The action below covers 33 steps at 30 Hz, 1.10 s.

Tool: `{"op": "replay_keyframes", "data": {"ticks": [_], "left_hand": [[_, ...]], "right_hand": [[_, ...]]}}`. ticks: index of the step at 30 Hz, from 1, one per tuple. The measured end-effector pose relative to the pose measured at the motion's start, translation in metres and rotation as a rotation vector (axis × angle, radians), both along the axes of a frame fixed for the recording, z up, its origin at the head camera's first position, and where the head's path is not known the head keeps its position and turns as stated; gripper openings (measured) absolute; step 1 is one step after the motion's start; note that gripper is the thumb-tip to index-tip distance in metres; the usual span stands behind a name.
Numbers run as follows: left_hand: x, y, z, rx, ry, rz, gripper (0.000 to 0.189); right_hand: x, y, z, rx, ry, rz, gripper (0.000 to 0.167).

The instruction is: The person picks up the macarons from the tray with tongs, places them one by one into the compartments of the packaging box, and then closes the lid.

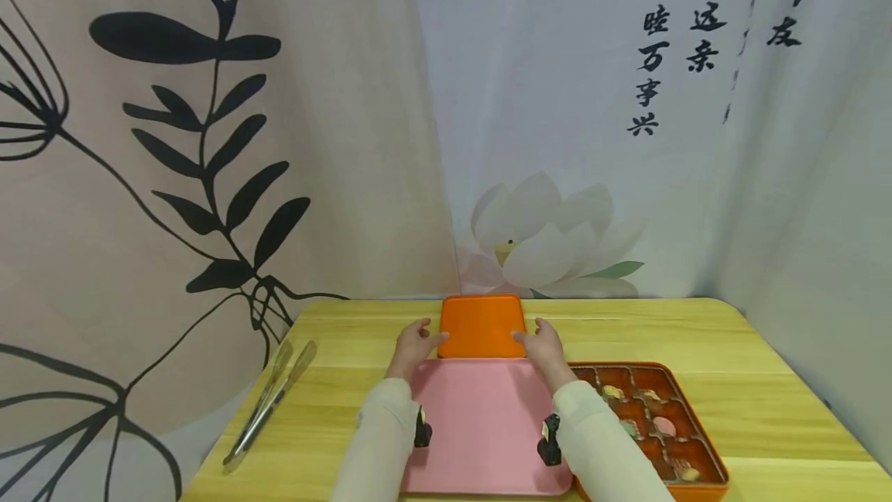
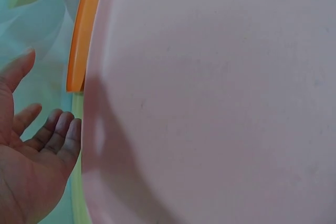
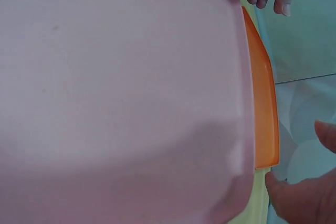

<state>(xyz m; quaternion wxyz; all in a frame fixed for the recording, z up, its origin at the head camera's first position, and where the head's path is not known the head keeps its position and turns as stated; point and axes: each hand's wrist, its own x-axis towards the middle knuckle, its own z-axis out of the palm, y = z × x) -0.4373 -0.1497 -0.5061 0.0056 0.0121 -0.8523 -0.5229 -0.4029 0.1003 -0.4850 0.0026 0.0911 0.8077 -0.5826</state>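
An orange tray [image 1: 482, 325] lies at the far side of the table, just behind a larger pink tray [image 1: 481, 424]. To its left is my left hand [image 1: 416, 345], thumb pointing at the tray's edge and fingers spread apart. My right hand [image 1: 544, 347] is on the other side, its thumb overlapping the tray's right edge in the head view. Both palms face inward with nothing held. In the right wrist view the thumb tip comes right near the corner of the orange tray [image 3: 265, 108]. The left wrist view shows the left fingers [image 2: 62, 129] loosely bent beside the pink tray's rim.
A brown-orange compartment box [image 1: 658, 370] with several small wrapped pieces stands right of the pink tray, partly behind my right sleeve. Metal tongs [image 1: 268, 405] lie on the wooden table [image 1: 341, 378] at left. A printed curtain [image 1: 362, 138] hangs behind the table.
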Motion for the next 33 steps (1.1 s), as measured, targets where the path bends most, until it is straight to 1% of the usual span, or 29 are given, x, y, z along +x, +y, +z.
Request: {"op": "replay_keyframes", "data": {"ticks": [5,10,14,17,24,28,33], "left_hand": [[-0.001,0.005,-0.003,-0.004,-0.029,-0.013,0.064],[-0.001,0.007,-0.003,-0.018,-0.035,-0.019,0.064],[0.000,0.007,-0.004,-0.022,-0.039,-0.011,0.065],[0.000,0.006,-0.005,-0.005,-0.047,0.002,0.064],[-0.002,0.009,-0.005,-0.004,-0.036,-0.019,0.063],[-0.001,0.011,-0.004,0.007,-0.042,-0.017,0.064],[-0.002,0.012,-0.005,0.016,-0.058,-0.013,0.064]], "right_hand": [[0.000,-0.002,-0.005,0.006,-0.036,-0.020,0.070],[-0.002,-0.002,-0.009,0.005,-0.066,-0.030,0.070],[-0.003,-0.003,-0.011,0.010,-0.075,-0.024,0.069],[-0.003,-0.002,-0.012,0.006,-0.083,-0.017,0.070],[-0.006,-0.002,-0.013,-0.029,-0.104,-0.008,0.072],[-0.009,-0.001,-0.013,-0.042,-0.113,-0.002,0.072],[-0.011,0.000,-0.013,-0.054,-0.128,0.015,0.073]]}}
